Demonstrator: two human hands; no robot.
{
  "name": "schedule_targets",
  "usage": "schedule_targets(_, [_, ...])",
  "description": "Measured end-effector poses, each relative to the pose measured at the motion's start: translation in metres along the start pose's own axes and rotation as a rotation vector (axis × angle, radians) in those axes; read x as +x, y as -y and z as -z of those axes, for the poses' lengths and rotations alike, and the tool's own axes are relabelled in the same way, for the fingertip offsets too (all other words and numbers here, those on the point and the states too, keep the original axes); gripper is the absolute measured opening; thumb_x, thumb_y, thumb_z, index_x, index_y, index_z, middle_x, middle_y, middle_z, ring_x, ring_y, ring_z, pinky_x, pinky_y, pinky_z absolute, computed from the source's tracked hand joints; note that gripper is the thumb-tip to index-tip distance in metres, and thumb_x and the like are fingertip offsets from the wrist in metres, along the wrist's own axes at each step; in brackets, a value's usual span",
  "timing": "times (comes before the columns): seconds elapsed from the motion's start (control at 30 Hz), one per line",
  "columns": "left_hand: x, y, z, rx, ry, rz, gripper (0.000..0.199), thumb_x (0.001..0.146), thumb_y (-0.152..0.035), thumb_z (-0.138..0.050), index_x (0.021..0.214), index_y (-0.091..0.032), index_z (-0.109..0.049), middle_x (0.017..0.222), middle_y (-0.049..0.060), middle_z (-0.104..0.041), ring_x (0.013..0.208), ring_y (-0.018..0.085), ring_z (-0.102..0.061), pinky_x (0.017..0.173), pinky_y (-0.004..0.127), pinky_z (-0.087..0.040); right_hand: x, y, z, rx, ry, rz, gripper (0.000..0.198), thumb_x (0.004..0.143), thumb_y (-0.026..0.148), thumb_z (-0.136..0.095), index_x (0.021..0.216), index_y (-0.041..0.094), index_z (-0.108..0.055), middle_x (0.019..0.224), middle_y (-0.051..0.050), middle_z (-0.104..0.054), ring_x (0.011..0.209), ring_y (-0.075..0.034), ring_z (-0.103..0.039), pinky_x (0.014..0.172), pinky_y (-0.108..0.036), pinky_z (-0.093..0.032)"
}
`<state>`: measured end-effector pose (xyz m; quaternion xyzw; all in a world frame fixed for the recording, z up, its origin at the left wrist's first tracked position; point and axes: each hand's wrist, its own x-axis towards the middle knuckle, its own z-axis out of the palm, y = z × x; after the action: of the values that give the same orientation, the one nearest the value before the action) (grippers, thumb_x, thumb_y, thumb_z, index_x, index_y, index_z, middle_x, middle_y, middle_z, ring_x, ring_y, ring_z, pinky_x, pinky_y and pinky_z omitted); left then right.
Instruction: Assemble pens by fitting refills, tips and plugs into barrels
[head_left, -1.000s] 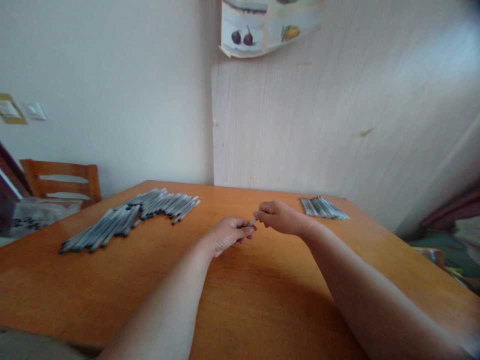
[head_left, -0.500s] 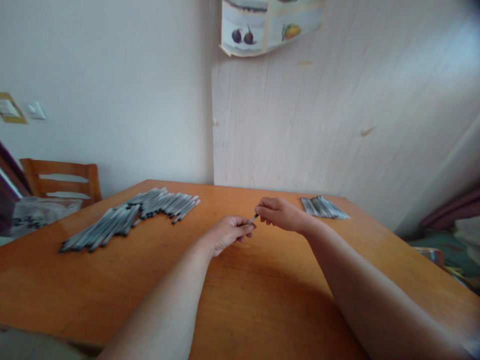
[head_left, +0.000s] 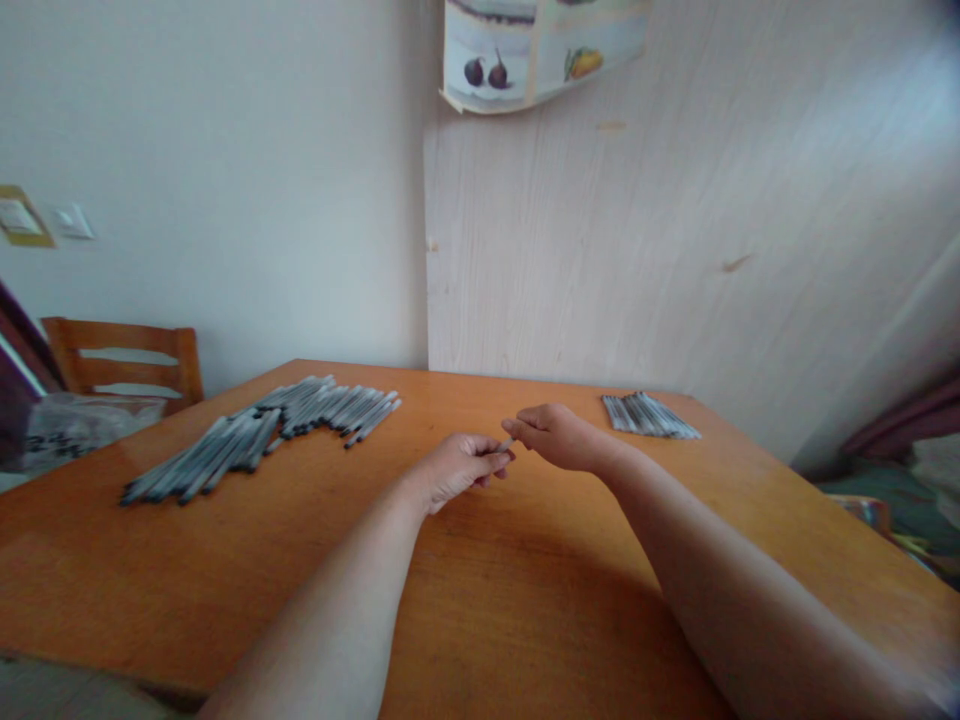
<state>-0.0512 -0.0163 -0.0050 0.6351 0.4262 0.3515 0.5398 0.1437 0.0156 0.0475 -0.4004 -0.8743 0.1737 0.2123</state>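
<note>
Over the middle of the wooden table, my left hand [head_left: 466, 468] is closed around a slim pen [head_left: 507, 444], most of which the fingers hide. My right hand [head_left: 553, 435] pinches the far end of the same pen between thumb and fingers, so only a short pale stretch shows between the two hands. On the left of the table lies a big spread of clear pens with dark ends [head_left: 217, 455]. A smaller, neater row of similar pens [head_left: 649, 415] lies at the back right, beyond my right hand.
The wooden table [head_left: 480, 620] meets a pale panelled wall [head_left: 570, 270] at the back. A wooden chair [head_left: 124, 358] stands at the left edge, beside a clear plastic bag [head_left: 82, 430] with dark small pieces in it. A fruit poster [head_left: 495, 60] hangs above.
My right hand has shifted slightly left and down, closer to my left hand. The pen's dark end, visible before, is now covered by the right fingers. The left hand has barely moved.
</note>
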Motion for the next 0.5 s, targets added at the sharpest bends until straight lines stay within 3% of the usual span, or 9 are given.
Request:
schedule_targets(0.17, [0.0, -0.002, 0.0, -0.009, -0.016, -0.018, 0.041, 0.076, -0.049, -0.067, 0.098, -0.014, -0.07, 0.081, 0.006, -0.065, 0.061, 0.01, -0.047, 0.058, 0.024, -0.032, -0.001, 0.002, 0.005, 0.092, 0.0, -0.046, 0.051, 0.094, 0.054, -0.035, 0.067, 0.017, -0.056, 0.062, -0.003, -0.058, 0.056, -0.012, -0.049, 0.055, -0.025, -0.035])
schedule_targets(0.37, [0.0, -0.001, 0.0, -0.034, -0.02, -0.01, 0.039, 0.075, -0.047, -0.068, 0.097, -0.015, -0.07, 0.08, 0.005, -0.065, 0.061, 0.01, -0.047, 0.059, 0.025, -0.033, -0.005, 0.004, 0.011, 0.228, 0.05, -0.034, 0.028, 0.089, 0.043, -0.049, 0.084, 0.017, -0.058, 0.076, -0.004, -0.064, 0.064, -0.012, -0.057, 0.057, -0.023, -0.04])
schedule_targets(0.5, [0.001, 0.001, 0.0, -0.031, -0.016, -0.021, 0.04, 0.075, -0.048, -0.067, 0.097, -0.015, -0.07, 0.08, 0.005, -0.065, 0.06, 0.009, -0.046, 0.058, 0.025, -0.031, -0.003, 0.002, 0.006, 0.135, 0.015, -0.02, 0.028, 0.089, 0.04, -0.049, 0.074, 0.017, -0.057, 0.069, -0.002, -0.06, 0.058, -0.011, -0.052, 0.053, -0.023, -0.036])
